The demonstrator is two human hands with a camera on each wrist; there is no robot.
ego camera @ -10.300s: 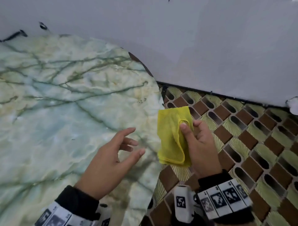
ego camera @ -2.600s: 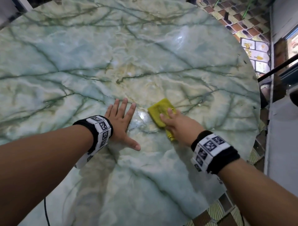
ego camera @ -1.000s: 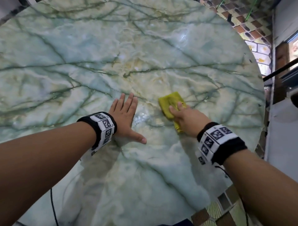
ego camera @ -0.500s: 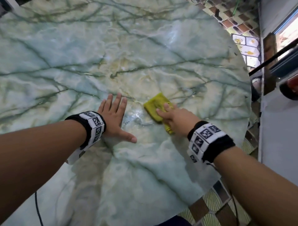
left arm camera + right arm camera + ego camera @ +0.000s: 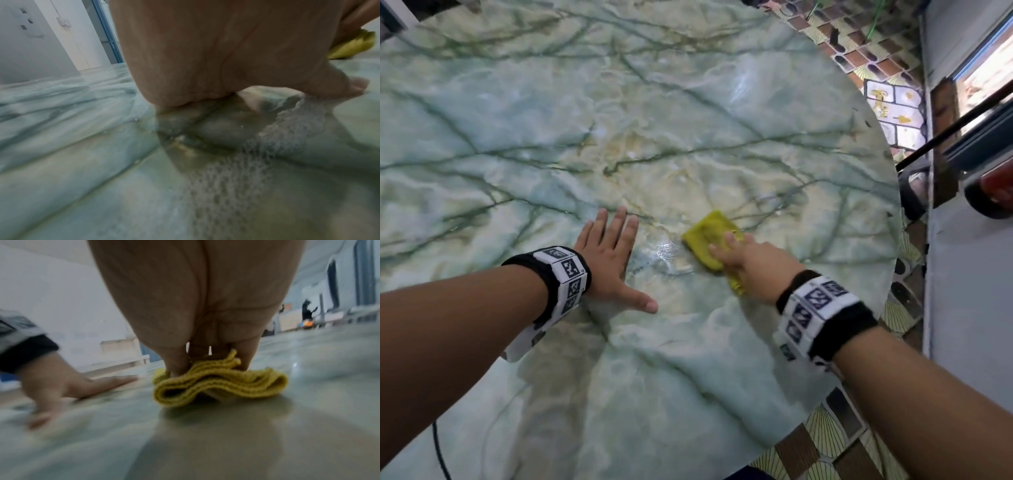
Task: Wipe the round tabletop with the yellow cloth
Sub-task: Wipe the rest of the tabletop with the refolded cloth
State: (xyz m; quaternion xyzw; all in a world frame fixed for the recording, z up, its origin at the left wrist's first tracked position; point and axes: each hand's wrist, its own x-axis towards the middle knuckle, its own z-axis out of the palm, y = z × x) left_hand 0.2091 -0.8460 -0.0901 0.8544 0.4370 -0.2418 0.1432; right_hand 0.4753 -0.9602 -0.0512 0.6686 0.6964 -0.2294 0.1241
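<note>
My right hand is down on the yellow cloth, a little right of the middle of the head view, fingers bent over the folded wad and pressing it onto the desk. From the right wrist camera the grip is plain: my thumb and fingers pinch the bunched folds of the yellow cloth from above, and its lower layers lie flat on the stone. One strip of cloth pokes out under my palm toward the lower part of the head view.

My left hand lies flat just left of the cloth, palm down, fingers straight and pointing toward the top of the frame, thumb stuck out to the right. It holds nothing, only rests on the marble. The left wrist view shows the heel of that hand touching the surface, with a corner of yellow at the upper right edge.

Between my two hands there is a wet, shiny patch catching the light. The desk is round, pale green marble with dark green veins, and fills most of the head view. Both wrists wear black bands with white marker tags. At the right edge and lower right runs a patterned tiled floor, brown and cream. A thin black cable shows at the lower left.
</note>
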